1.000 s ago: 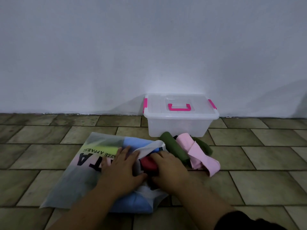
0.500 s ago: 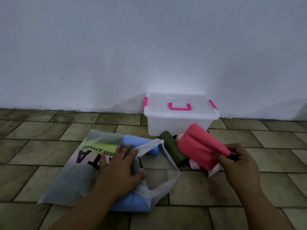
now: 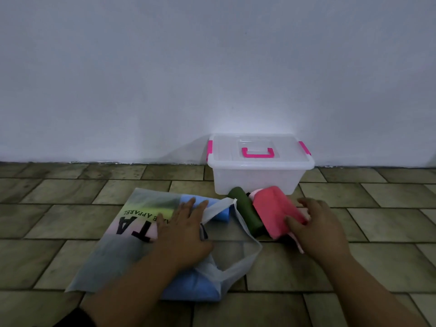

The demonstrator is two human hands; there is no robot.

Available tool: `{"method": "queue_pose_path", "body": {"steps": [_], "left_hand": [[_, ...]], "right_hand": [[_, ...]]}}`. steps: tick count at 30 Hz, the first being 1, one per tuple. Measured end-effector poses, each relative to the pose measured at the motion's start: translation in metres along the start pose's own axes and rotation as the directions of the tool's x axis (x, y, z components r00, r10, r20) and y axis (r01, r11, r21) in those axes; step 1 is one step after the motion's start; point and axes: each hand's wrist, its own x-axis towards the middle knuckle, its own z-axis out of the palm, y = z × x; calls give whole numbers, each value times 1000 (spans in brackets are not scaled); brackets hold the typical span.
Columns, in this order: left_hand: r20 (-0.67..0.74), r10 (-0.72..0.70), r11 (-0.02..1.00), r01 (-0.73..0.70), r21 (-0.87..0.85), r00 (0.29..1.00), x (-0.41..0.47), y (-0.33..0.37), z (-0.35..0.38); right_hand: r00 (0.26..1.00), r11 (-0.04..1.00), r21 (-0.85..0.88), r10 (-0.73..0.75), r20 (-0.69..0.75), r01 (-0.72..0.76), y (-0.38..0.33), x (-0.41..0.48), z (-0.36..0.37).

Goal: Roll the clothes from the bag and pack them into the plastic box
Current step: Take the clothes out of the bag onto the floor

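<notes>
A translucent printed bag (image 3: 113, 251) lies flat on the tiled floor with a blue garment (image 3: 188, 289) inside it. My left hand (image 3: 181, 232) presses flat on the bag near its mouth. A red rolled cloth (image 3: 271, 208) is held in my right hand (image 3: 318, 227), thumb on top and fingers behind. The red cloth rests on a pile beside a dark green roll (image 3: 245, 208) and over a pink cloth (image 3: 253, 193). Just behind the pile, the clear plastic box (image 3: 254, 182) stands against the wall, its lid closed with pink latches.
A white wall (image 3: 212, 79) rises directly behind the box. Tiled floor (image 3: 377, 220) stretches to the left and right of the bag and pile. The bag's white handles (image 3: 245, 263) loop out over the floor towards the pile.
My right hand pulled the red cloth out of the bag, carried it right, and has lowered it onto the pile in front of the box. My left hand stayed on the bag.
</notes>
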Motion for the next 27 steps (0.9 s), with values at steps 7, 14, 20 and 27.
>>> {"method": "queue_pose_path", "body": {"steps": [7, 14, 20, 27], "left_hand": [[154, -45, 988, 21, 154, 987, 60, 10, -23], [232, -18, 995, -6, 102, 972, 65, -5, -40], [167, 26, 999, -17, -51, 986, 41, -6, -37], [-2, 74, 991, -74, -110, 997, 10, -27, -19]], "right_hand": [[745, 844, 243, -536, 396, 478, -83, -38, 34], [807, 874, 110, -479, 345, 473, -86, -19, 75], [818, 887, 108, -457, 349, 450, -95, -9, 78], [969, 930, 319, -226, 102, 183, -36, -13, -3]]}}
